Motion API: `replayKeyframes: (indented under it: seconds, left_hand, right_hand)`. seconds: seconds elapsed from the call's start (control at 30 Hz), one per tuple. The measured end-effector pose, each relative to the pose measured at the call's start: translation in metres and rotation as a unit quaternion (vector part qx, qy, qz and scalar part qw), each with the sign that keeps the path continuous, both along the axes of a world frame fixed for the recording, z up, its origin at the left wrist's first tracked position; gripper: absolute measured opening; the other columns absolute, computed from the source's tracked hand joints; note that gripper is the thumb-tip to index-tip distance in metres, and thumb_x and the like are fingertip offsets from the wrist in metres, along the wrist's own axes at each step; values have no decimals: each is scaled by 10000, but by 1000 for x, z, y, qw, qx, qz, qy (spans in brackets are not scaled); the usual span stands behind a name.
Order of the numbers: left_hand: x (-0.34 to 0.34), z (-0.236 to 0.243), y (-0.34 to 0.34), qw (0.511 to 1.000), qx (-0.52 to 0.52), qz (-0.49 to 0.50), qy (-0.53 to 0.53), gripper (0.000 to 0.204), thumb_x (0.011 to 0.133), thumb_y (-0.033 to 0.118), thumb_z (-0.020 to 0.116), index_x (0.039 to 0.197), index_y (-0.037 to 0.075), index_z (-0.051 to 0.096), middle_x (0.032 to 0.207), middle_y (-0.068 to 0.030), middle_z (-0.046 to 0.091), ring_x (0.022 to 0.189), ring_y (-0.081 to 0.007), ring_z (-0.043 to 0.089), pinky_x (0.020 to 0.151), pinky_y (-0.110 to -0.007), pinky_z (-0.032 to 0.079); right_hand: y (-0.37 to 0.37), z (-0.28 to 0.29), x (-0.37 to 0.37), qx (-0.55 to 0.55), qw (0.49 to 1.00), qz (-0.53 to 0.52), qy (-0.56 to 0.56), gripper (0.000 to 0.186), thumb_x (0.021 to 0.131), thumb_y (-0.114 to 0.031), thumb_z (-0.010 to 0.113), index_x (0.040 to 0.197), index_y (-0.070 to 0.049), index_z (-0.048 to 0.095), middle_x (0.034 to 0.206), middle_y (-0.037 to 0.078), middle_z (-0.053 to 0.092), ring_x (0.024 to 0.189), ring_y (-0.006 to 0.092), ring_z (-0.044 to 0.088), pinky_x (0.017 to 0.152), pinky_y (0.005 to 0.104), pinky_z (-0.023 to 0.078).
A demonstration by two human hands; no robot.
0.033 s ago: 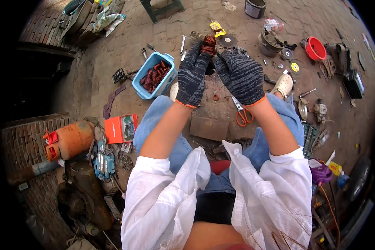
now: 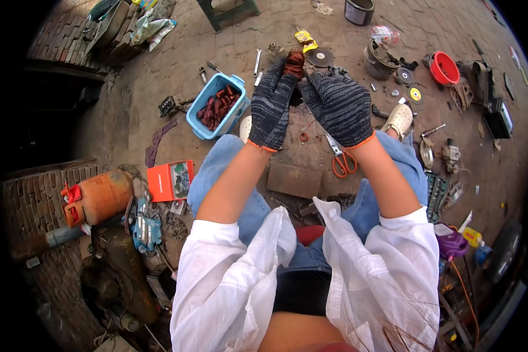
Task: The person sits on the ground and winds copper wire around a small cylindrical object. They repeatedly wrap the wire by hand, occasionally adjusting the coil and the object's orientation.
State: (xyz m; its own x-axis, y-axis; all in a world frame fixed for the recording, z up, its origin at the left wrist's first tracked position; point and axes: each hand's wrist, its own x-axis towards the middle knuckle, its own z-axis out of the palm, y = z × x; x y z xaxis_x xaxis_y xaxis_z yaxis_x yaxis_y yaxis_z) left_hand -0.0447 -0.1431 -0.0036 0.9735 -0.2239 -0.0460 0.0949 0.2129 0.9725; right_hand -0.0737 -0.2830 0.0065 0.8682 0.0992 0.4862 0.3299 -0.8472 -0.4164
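Both my hands wear dark grey striped knit gloves with orange cuffs. My left hand is closed on a coil of reddish copper wire, whose wound end sticks up past the fingers. Close beside it, my right hand has its fingers pressed together near the coil's lower part; what they pinch is hidden. Below the hands, a small copper-coloured ring lies on the ground by scissors with orange handles. Left of my left hand is a light blue plastic bin holding several copper pieces.
A wrench, a dark grinding disc and a yellow packet lie beyond my hands. To the right are a dark bucket and a red bowl. An orange gas cylinder and a red box are at left.
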Motion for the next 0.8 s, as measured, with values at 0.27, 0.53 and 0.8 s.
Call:
replayKeyframes:
  seconds: [0.27,0.53,0.8]
  left_hand:
    - [9,-6,-2,971,-223,-33,75,383,861,177,567,1200,20,484,993,-53,589,814,-133,576,653,-248,488]
    - [11,-10,1,982,-182,-37,40,376,874,169,547,1219,35,481,985,-44,590,763,-113,559,623,-224,469]
    - [5,1,-3,996,-69,-17,49,359,875,197,565,1196,45,514,963,-16,592,733,-71,553,620,-193,453]
  right_hand:
    - [6,-12,1,346,931,31,110,216,861,-229,549,936,-27,569,710,134,611,633,223,606,570,321,472]
    - [5,-5,-1,566,791,26,232,238,887,-198,528,1050,-25,547,769,78,616,619,119,584,527,252,464]
    - [-10,-9,4,-22,996,57,-67,170,800,-128,579,949,-50,599,880,138,609,738,295,591,643,348,487]
